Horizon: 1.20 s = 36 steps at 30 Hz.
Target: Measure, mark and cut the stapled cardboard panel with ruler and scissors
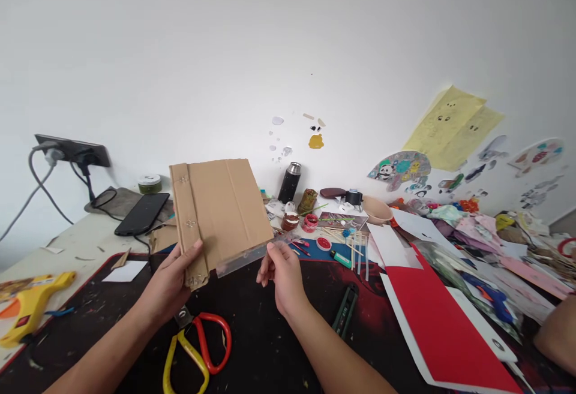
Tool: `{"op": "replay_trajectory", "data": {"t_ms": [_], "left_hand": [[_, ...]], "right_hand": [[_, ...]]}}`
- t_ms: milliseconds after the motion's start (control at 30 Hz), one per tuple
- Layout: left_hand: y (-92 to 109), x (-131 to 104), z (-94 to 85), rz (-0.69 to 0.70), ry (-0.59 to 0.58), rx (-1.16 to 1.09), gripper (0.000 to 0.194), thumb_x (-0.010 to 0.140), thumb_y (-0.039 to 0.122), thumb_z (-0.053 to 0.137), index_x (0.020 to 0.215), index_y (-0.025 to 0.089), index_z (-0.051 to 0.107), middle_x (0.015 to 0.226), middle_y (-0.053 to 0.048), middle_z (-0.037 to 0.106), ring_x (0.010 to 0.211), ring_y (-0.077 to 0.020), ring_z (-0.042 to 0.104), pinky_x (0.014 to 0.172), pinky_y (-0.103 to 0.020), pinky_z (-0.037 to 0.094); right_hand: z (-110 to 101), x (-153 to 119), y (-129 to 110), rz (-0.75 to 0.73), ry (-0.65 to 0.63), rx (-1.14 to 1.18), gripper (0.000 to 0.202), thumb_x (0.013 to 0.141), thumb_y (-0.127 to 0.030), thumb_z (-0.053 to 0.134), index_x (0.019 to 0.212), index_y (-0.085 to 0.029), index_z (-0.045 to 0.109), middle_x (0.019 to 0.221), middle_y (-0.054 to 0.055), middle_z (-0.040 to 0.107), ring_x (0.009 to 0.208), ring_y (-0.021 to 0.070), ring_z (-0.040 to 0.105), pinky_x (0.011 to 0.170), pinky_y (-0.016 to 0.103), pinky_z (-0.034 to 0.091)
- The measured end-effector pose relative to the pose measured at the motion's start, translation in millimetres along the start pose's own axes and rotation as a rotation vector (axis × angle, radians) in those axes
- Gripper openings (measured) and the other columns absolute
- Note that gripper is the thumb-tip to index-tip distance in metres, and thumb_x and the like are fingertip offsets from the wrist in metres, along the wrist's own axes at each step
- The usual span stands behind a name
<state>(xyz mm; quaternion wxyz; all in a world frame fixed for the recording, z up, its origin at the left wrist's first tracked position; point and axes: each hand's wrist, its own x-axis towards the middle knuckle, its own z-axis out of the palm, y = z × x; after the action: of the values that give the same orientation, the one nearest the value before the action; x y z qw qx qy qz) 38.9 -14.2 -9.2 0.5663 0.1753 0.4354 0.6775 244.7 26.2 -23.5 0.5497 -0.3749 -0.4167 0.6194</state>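
By the left hand [174,271], the cardboard panel [229,202] is gripped at its folded strip [185,199], ten o'clock from the loosely curled right hand [284,274], whose hold on the clear sheet [240,262] cannot be told. Metal-looking fasteners [191,223] are already set along the strip; the sheet seems not yet fastened.

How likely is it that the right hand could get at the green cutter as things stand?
Probably yes: the green cutter lies on the black mat beside the right forearm, with nothing seen resting on top. The right hand would likely need to draw back.
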Motion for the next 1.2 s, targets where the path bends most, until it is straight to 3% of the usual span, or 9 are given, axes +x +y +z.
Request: {"op": "replay_trajectory", "data": {"t_ms": [100,233,333,533,800,1000,1133,1200], "left_hand": [[0,-2,2.0,-0.010,0.009,-0.010,0.049,0.072,0.023,0.095,0.117,0.022,0.078,0.110,-0.011,0.088,0.096,-0.0332,0.087,0.073,-0.035,0.073],[4,-5,5.6,-0.039,0.025,-0.009,0.041,0.066,0.019,0.097,0.103,0.021,0.080,0.103,-0.011,0.089,0.086,-0.0326,0.087,0.068,-0.034,0.073],[5,-7,8.1,-0.046,0.054,0.011,0.036,0.065,0.017,0.096,0.097,0.023,0.080,0.098,-0.009,0.089,0.080,-0.0319,0.086,0.063,-0.035,0.072],[0,-7,3.3,-0.027,0.041,0.076,0.038,0.066,0.023,0.099,0.099,0.026,0.081,0.102,-0.010,0.090,0.081,-0.0332,0.087,0.062,-0.035,0.072],[9,-16,4.9,-0.069,-0.090,0.077,0.081,0.053,0.035,0.108,0.129,0.026,0.080,0.125,-0.013,0.088,0.105,-0.0404,0.085,0.076,-0.037,0.074],[3,-13,3.3,-0.031,-0.135,0.086,0.079,0.057,0.034,0.108,0.132,0.030,0.080,0.136,-0.008,0.085,0.139,-0.0447,0.071,0.093,-0.041,0.073],[-5,-17,0.6,0.015,-0.191,0.104,0.091,0.046,0.031,0.112,0.130,0.032,0.081,0.141,-0.010,0.083,0.142,-0.0492,0.068,0.102,-0.051,0.070],[-10,-22,0.4,0.010,-0.207,0.128,0.086,0.044,0.028,0.112,0.125,0.031,0.084,0.137,-0.012,0.084,0.143,-0.0498,0.068,0.108,-0.054,0.066]], "right_hand": [[3,3,2,-0.002,-0.002,-0.049,0.061,0.080,-0.075,0.086,0.075,-0.023,0.055,0.049,-0.007,0.060,0.037,0.0109,0.058,0.036,0.016,0.036],[2,6,-1,-0.011,-0.030,-0.092,0.060,0.082,-0.078,0.083,0.083,-0.022,0.061,0.051,-0.006,0.063,0.039,0.0114,0.060,0.037,0.016,0.036],[1,8,-3,-0.021,-0.032,-0.086,0.059,0.083,-0.075,0.084,0.078,-0.022,0.059,0.055,-0.004,0.066,0.040,0.0111,0.061,0.038,0.017,0.038],[1,6,-2,-0.014,-0.037,-0.036,0.058,0.086,-0.073,0.084,0.076,-0.022,0.058,0.053,-0.004,0.065,0.039,0.0115,0.062,0.038,0.017,0.040],[1,4,-4,-0.006,-0.061,-0.003,0.057,0.089,-0.073,0.082,0.080,-0.021,0.062,0.066,0.004,0.078,0.049,0.0181,0.075,0.040,0.019,0.045],[1,1,-8,-0.042,0.023,0.027,0.050,0.091,-0.064,0.083,0.076,-0.021,0.063,0.060,0.000,0.073,0.045,0.0141,0.067,0.042,0.020,0.046],[4,-3,-8,-0.056,0.059,0.076,0.049,0.090,-0.063,0.082,0.074,-0.022,0.060,0.055,-0.003,0.068,0.041,0.0127,0.061,0.040,0.020,0.044],[6,-6,-9,-0.041,0.064,0.103,0.051,0.090,-0.065,0.082,0.072,-0.022,0.060,0.054,-0.002,0.066,0.041,0.0125,0.060,0.040,0.021,0.043]]}}
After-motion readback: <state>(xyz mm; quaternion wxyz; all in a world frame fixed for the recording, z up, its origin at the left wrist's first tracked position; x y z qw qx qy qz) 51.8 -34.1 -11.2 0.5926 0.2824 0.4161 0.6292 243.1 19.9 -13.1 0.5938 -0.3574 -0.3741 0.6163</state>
